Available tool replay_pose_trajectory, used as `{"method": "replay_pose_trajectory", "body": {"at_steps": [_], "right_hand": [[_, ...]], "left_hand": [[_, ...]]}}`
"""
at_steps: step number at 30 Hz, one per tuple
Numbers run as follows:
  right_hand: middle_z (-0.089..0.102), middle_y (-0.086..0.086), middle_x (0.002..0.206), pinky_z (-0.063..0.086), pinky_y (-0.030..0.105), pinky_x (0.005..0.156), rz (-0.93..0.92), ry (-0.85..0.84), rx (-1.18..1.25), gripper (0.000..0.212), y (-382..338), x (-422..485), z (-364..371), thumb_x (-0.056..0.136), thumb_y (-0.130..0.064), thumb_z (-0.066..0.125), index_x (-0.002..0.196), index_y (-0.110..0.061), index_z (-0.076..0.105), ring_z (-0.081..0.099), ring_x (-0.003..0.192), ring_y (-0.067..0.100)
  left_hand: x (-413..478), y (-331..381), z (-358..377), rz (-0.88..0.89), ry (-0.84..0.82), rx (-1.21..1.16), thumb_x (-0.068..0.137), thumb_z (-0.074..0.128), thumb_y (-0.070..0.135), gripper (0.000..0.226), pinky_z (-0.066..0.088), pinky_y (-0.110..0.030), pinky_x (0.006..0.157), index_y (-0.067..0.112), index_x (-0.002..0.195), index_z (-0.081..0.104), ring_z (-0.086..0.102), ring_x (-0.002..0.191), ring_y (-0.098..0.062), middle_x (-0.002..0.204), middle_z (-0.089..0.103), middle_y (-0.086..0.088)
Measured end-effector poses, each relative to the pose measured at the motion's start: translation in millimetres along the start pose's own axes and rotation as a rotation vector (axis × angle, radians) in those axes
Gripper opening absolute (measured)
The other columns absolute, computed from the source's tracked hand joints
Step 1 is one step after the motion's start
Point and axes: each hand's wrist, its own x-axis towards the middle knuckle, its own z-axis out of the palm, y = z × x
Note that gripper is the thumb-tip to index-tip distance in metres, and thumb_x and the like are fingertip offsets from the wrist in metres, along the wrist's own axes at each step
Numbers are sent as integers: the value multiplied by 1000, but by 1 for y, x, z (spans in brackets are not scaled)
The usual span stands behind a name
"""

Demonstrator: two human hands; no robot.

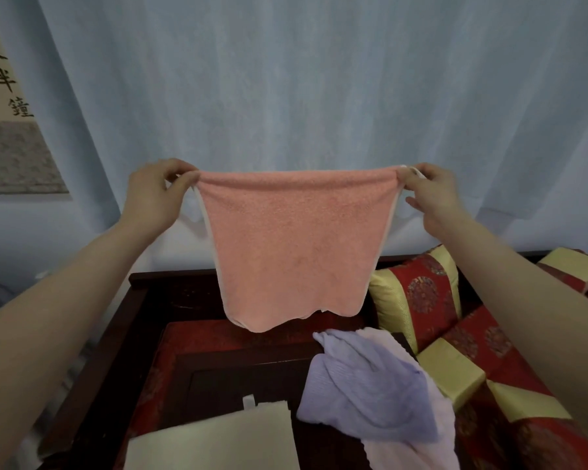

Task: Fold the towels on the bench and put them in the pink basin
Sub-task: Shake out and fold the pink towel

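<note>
My left hand (153,191): raised at 10 o'clock in my view; thumb and forefinger pinch one top corner of the pink towel (292,245), and my other fingers are curled in behind.
My right hand (431,195): raised at 2 o'clock; thumb and fingertips pinch the other top corner, with one lower finger jutting out under the pinch.
Pink towel: stretched between my hands in the air, its top edge sagging a little and its wavy hem hanging above the bench (170,290).
Lavender towel (370,388): crumpled on the bench at 5 o'clock from the pink one, apart from its hem.
Cream cloth (214,439): lying flat at 7 o'clock, just beside the lavender towel.
Bench: dark wood with a red patterned seat.
Cushions (418,293): red and yellow, at 4 o'clock.
Curtain (319,79): pale blue, at 12 o'clock behind the towel.
Scroll (7,130): at 9 o'clock, with black characters.
</note>
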Motion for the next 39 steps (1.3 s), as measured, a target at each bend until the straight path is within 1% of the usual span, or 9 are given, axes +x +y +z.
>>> {"method": "replay_pose_trajectory", "body": {"at_steps": [5,12,15,19,22,27,30,33,39], "right_hand": [[67,0,92,54,34,85,147,-211,172,5,5,-1,-3,86,-15,68,84,-14,63,64,91,17],[68,0,68,56,28,86,170,-197,221,22,26,-3,-21,72,6,73,69,-12,61,67,77,14],[64,4,71,59,26,76,151,-174,189,30,40,-3,-26,63,6,78,64,-18,60,65,75,16],[62,7,85,56,23,72,144,-153,157,39,59,-1,-39,53,-4,85,83,-15,62,65,78,15],[62,1,76,53,23,71,144,-133,172,31,67,0,-59,51,-10,85,72,-15,63,65,73,9],[64,-13,63,54,20,68,74,-86,197,50,70,8,-93,30,-36,89,66,-24,55,64,67,4],[62,-12,62,52,22,60,68,-91,195,44,69,9,-112,43,-31,87,68,-24,52,62,63,6],[55,-5,58,45,23,54,160,-257,148,30,78,-4,-133,73,4,66,69,-19,48,55,53,9],[58,8,73,47,22,47,560,-693,-20,22,168,-69,-175,72,13,59,81,-7,58,58,62,16]], "left_hand": [[0,-5,3,-213,-112,-264,94,52,19,10,56,-43,81,16,88,59,64,78,-26,82,66,-12],[-17,-13,13,-323,-235,-533,79,72,5,12,57,-14,68,15,80,66,63,58,1,55,68,11],[-23,-14,29,-343,-287,-541,77,73,3,15,56,-14,68,15,79,66,63,58,0,56,69,10],[-30,-16,61,-408,-350,-604,84,65,2,17,57,-15,67,16,76,60,65,63,-4,61,69,5],[-34,-9,84,-415,-423,-688,88,60,3,19,57,-18,69,18,77,56,66,69,-8,71,69,0],[-31,20,124,-401,-482,-775,92,54,3,18,58,-18,70,17,80,53,67,64,-2,63,72,7],[-29,37,144,-381,-540,-828,92,54,4,18,56,-17,70,17,81,53,67,67,-4,67,71,4],[-43,39,156,-369,-800,-862,89,57,3,16,57,-22,75,17,80,56,66,74,-10,75,67,-4],[-120,9,187,-482,-1395,-758,83,64,0,9,55,-28,72,2,85,56,64,77,-20,82,65,-13]]}}
